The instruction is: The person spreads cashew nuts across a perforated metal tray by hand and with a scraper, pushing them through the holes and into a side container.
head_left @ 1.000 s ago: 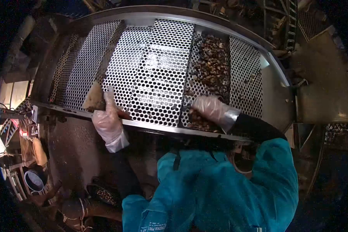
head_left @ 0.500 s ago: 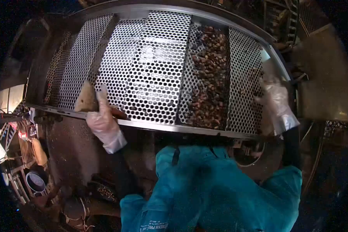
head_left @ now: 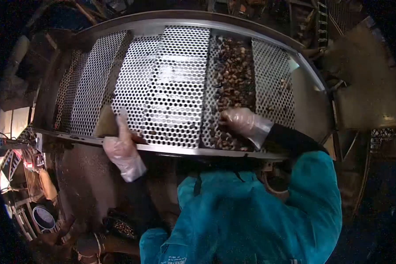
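Observation:
My left hand (head_left: 122, 152), in a clear plastic glove, is at the near edge of a perforated metal tray (head_left: 176, 79). Its fingers curl round a tan, flared piece (head_left: 105, 122) with a dark brown part beside it, perhaps a brush or scraper; the thumb points up. My right hand (head_left: 246, 123), gloved likewise, rests over the lower part of a band of small brown nut-like pieces (head_left: 236, 70). Its fingers are bent in among them, and what they hold is hidden.
A raised metal rim (head_left: 198, 152) runs along the tray's near side. A few scattered pieces (head_left: 284, 83) lie on the right panel. Further right stands a brown board-like surface (head_left: 365, 88). A round basin (head_left: 44, 218) is at the lower left, near a container of nut-like pieces (head_left: 124, 229).
My right hand has moved left from the tray's right end onto the band of nut-like pieces, and its fingers have curled. My left hand keeps its hold at the near edge.

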The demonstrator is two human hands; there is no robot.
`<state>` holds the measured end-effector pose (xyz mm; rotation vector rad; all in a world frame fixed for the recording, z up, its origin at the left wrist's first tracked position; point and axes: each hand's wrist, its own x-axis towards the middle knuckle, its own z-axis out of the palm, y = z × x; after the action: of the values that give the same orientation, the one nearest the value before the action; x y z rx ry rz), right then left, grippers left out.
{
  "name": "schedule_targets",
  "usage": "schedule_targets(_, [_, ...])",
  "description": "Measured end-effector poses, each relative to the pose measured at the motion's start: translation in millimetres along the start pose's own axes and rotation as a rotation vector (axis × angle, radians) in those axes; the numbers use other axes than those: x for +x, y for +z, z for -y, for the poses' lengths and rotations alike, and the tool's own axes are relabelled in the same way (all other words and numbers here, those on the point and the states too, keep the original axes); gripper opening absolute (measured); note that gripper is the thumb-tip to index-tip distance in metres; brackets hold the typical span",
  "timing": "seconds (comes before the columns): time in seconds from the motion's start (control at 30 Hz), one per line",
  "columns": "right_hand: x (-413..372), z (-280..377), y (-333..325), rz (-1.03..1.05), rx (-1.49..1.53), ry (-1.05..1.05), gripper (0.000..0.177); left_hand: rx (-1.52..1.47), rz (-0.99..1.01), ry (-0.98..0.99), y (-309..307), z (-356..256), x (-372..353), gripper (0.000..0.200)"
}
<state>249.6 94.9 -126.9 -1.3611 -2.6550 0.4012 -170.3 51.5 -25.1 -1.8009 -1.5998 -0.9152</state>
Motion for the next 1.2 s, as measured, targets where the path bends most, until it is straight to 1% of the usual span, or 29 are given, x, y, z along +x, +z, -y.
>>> schedule_targets(0.03, [-4.0, -12.9, -0.5, 0.06, 0.036, 0.04, 0.022, -0.152, 0.057, -0.177, 0.7, 10.2, -1.5, 0.064])
schedule_targets(0.07, [-7.6, -24.8, -2.4, 0.118, 0.069, 0.083, 0.027, -0.224, 0.083, -0.277, 2.0, 15.1, -1.4, 0.065])
schedule_targets(0.1, [-12.9, -23.2, -22.3, 0.152, 0.104, 0.135, 0.025, -0.157, 0.078, -0.235, -2.7, 6.2, 4.0, 0.065])
schedule_targets(0.13, [-21.5, -24.6, -46.7, 0.17, 0.117, 0.198, 0.025, 0.204, 0.052, 0.078, -13.7, -8.9, 5.7, 0.066])
schedule_targets(0.17, [-29.6, -14.8, -82.3, 0.144, 0.106, 0.277, 0.025, 0.183, -0.024, 0.16, -0.7, -9.5, -13.8, 0.071])
schedule_targets(0.23, [-48.5, -11.3, -153.7, 0.074, -0.028, 0.449, 0.028, 0.137, 0.0, -0.081, -3.0, -29.4, -10.6, 0.029])
schedule_targets(0.27, [-60.0, -24.5, -180.2, 0.051, -0.129, 0.519, 0.031, 0.367, 0.067, 0.01, -9.0, -21.1, -9.2, 0.024])
schedule_targets(0.3, [-78.2, -57.9, -194.4, 0.051, -0.269, 0.571, 0.037, -0.133, 0.16, -0.372, -13.8, -34.8, 6.0, 0.018])
schedule_targets(0.33, [-86.5, -71.6, -199.2, 0.026, -0.401, 0.548, 0.039, -0.578, 0.067, -0.788, -18.6, -48.5, 21.2, 0.02])
schedule_targets(0.37, [-95.0, -85.1, -204.1, -0.002, -0.534, 0.531, 0.042, -0.471, 0.137, -0.883, -25.8, -70.6, 26.1, 0.025])
schedule_targets(0.4, [-96.5, -90.2, -204.9, -0.054, -0.656, 0.437, 0.043, -0.411, 0.108, -0.779, -21.8, -73.7, 21.2, 0.024])
schedule_targets(0.43, [-94.5, -92.3, -204.3, -0.107, -0.777, 0.341, 0.044, -0.256, 0.031, -0.503, -13.3, -69.0, 10.7, 0.034])
schedule_targets(0.47, [-76.6, -111.3, -180.9, -0.08, -0.402, 0.408, 0.04, -0.099, -0.025, -0.284, -4.8, -59.5, 1.9, 0.048])
schedule_targets(0.5, [-52.5, -95.0, -172.3, -0.113, 0.496, 0.483, 0.04, 0.026, -0.046, -0.166, 0.0, -45.5, -3.7, 0.064])
schedule_targets(0.53, [-28.4, -78.6, -163.7, -0.259, 1.355, 0.622, 0.047, 0.163, -0.037, -0.094, 4.8, -25.6, -11.4, 0.064])
schedule_targets(0.57, [4.0, -113.4, -105.1, -0.244, 1.422, 0.208, 0.045, 0.306, -0.038, -0.021, 9.6, -5.7, -19.1, 0.065])
schedule_targets(0.6, [29.5, -122.6, -77.0, -0.209, 1.238, 0.076, 0.041, 0.446, -0.049, 0.051, 14.3, 14.2, -26.7, 0.065])
schedule_targets(0.63, [54.9, -131.4, -49.4, -0.2, 1.058, -0.053, 0.037, 0.364, -0.055, 0.072, 9.6, 3.4, -19.8, 0.066])
schedule_targets(0.7, [108.9, -73.0, -58.8, -0.148, 0.264, 0.236, 0.025, 0.142, -0.001, -0.028, 4.2, -14.1, -18.0, 0.068])
schedule_targets(0.77, [117.5, -60.4, -48.9, -0.243, -0.018, 0.234, 0.015, 0.023, 0.039, -0.114, 4.3, -18.4, -20.8, 0.068])
schedule_targets(0.8, [107.3, -42.4, -51.4, -0.363, 0.1, 0.102, 0.011, -0.019, 0.048, -0.153, 7.2, -14.9, -20.3, 0.069])
schedule_targets(0.83, [107.5, -31.4, -61.0, -0.159, 0.091, 0.131, 0.008, -0.062, 0.092, -0.192, 13.8, -7.3, -20.5, 0.071])
schedule_targets(0.9, [95.2, -38.4, -45.8, -0.149, 0.6, 0.182, 0.006, -0.052, 0.115, -0.172, 16.8, -7.5, -19.5, 0.074])
schedule_targets(0.97, [79.7, -53.9, -41.6, -0.052, 0.585, 0.181, 0.007, -0.07, 0.003, -0.181, 5.6, -35.6, -15.1, 0.066])
schedule_targets(1.03, [58.3, -37.4, -76.6, 0.125, -0.208, 0.217, 0.017, -0.027, -0.048, -0.141, 4.8, -39.1, -10.7, 0.058])
schedule_targets(1.1, [38.5, -23.5, -65.9, -0.147, 0.132, 0.121, 0.02, -0.242, 0.079, -0.409, -0.6, -35.8, -11.4, 0.053])
schedule_targets(1.13, [29.2, -20.0, -63.2, -0.183, 0.252, 0.118, 0.022, -0.33, 0.11, -0.537, -3.5, -38.0, -11.6, 0.05])
schedule_targets(1.17, [19.9, -16.4, -60.5, -0.219, 0.373, 0.113, 0.023, -0.33, 0.114, -0.572, -6.7, -45.2, -16.0, 0.048])
schedule_targets(1.2, [9.4, -16.6, -60.4, -0.155, 0.444, 0.155, 0.024, -0.371, 0.07, -0.565, -9.1, -56.5, -12.5, 0.043])
